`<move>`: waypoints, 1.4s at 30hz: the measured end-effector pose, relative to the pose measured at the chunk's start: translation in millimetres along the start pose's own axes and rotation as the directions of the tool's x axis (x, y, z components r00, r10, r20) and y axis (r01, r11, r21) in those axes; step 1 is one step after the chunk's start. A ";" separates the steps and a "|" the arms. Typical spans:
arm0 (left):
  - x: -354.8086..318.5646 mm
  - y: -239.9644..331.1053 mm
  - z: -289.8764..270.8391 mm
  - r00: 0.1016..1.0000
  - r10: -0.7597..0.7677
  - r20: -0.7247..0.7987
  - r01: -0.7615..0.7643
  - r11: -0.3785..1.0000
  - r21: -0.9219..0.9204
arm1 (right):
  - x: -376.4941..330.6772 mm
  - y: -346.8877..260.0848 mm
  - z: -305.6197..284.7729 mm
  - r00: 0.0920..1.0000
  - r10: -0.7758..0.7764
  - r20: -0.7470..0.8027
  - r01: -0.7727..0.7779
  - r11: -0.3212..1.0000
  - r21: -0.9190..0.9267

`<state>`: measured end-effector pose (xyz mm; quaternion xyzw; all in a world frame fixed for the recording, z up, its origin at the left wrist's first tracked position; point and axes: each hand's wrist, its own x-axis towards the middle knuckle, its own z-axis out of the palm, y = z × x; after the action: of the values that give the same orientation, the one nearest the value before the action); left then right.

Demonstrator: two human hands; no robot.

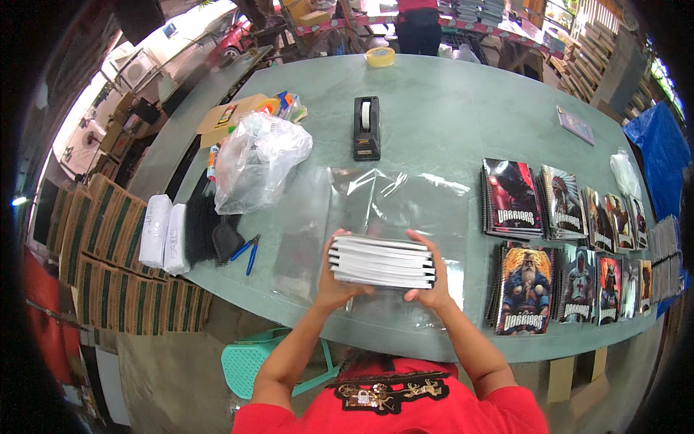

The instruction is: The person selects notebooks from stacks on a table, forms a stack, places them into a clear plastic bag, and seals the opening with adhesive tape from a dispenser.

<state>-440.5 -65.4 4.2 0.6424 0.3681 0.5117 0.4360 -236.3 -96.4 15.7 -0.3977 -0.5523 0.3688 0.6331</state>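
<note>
Between my two hands I grip a stack of several notebooks (382,262), their white page edges turned up toward me. My left hand (334,288) clasps the stack's left end, fingers underneath and at its side. At the opposite end, my right hand (437,288) presses in with its fingers bent around the edge. Below the stack, clear plastic sheets or bags (405,195) lie flat on the grey-green table (434,108). A black tape dispenser (367,130) with a roll stands just beyond the plastic.
Rows of spiral notebooks with illustrated covers (525,289) fill the right side. To the left are a crumpled plastic bag (262,155), blue-handled pliers (250,254) and white rolls (165,235). A yellow tape roll (380,57) sits far back. A green stool (253,365) stands below the table edge.
</note>
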 end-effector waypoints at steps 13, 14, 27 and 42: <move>31.1 -27.7 -37.8 0.934 -0.026 0.357 0.006 0.998 0.055 | -3.1 23.0 32.4 0.971 0.022 -0.237 -0.043 0.995 -0.087; 33.8 -30.1 -42.6 0.922 -0.012 0.388 -0.001 0.999 0.033 | -5.6 24.3 31.3 0.977 -0.001 -0.212 -0.023 0.994 -0.109; 33.0 -85.3 -61.1 0.872 0.088 0.482 0.039 0.968 -0.248 | -13.3 30.3 25.5 0.997 -0.069 0.014 0.071 0.979 -0.190; 82.5 -67.4 -68.9 0.250 -0.757 0.603 0.810 0.505 0.298 | 31.8 47.5 23.6 0.458 0.882 -0.110 -0.793 0.349 -0.499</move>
<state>-492.7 46.6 -24.6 0.4923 0.4341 -0.0291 0.7539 -257.3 -45.8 -12.9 -0.7331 -0.3957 0.5234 0.1791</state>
